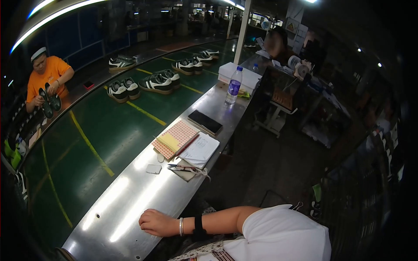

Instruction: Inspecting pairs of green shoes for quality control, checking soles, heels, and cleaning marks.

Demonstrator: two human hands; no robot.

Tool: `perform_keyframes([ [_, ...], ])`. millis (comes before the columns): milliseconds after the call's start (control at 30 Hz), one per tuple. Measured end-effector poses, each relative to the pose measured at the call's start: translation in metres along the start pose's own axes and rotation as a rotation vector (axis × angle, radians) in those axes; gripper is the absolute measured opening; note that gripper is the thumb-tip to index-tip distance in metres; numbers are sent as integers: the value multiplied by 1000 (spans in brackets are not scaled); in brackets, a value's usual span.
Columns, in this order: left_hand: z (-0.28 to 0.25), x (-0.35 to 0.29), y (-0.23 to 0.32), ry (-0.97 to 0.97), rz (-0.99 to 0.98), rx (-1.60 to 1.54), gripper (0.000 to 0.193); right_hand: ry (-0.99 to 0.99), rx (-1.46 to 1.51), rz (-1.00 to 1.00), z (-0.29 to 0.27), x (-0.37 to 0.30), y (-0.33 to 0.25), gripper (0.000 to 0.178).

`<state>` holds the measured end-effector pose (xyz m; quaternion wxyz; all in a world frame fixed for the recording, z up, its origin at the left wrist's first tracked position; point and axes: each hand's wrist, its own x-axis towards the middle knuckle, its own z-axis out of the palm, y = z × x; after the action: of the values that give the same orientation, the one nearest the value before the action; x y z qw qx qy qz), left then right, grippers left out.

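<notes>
My right hand (159, 222) rests on the bare metal ledge (109, 209) beside a green belt. Its fingers are curled in, and nothing shows in them; the palm is hidden. My left hand is out of view. Beyond the right hand lie a small pale square piece (153, 168) and thread snips (180, 167) with dark blades. Next to the snips are an open notebook (203, 148) with handwriting, a red pen (189, 145) and a red-and-white patterned sheet (179, 131) with a yellow pad (170, 141) on it. A dark phone (205, 122) lies farther along.
Green sneakers with white stripes (160, 81) stand in pairs on the yellow-lined belt (143, 117). A bottle with a purple label (234, 87) and a white box (248, 77) stand at the ledge's far end. Across the belt, a person in orange (61, 67) holds dark shoes (51, 102).
</notes>
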<state>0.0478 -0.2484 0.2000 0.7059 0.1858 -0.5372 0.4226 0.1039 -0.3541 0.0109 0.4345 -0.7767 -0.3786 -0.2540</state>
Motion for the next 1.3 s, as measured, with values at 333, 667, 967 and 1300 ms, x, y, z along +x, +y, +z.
perform_keyframes([
  [333, -16, -4, -2, 25, -195, -229, 40, -21, -24, -21, 1, -5, 12, 4],
  [667, -27, 24, -10, -25, -311, -434, 38, -88, -18, -14, -2, -9, 11, 7],
  [967, -54, 78, 79, -95, -328, -290, 36, -131, -85, -79, -1, 1, 2, 9],
  [1300, -63, 91, 193, -51, -294, -70, 33, -112, -66, -8, -12, 3, -3, 6],
])
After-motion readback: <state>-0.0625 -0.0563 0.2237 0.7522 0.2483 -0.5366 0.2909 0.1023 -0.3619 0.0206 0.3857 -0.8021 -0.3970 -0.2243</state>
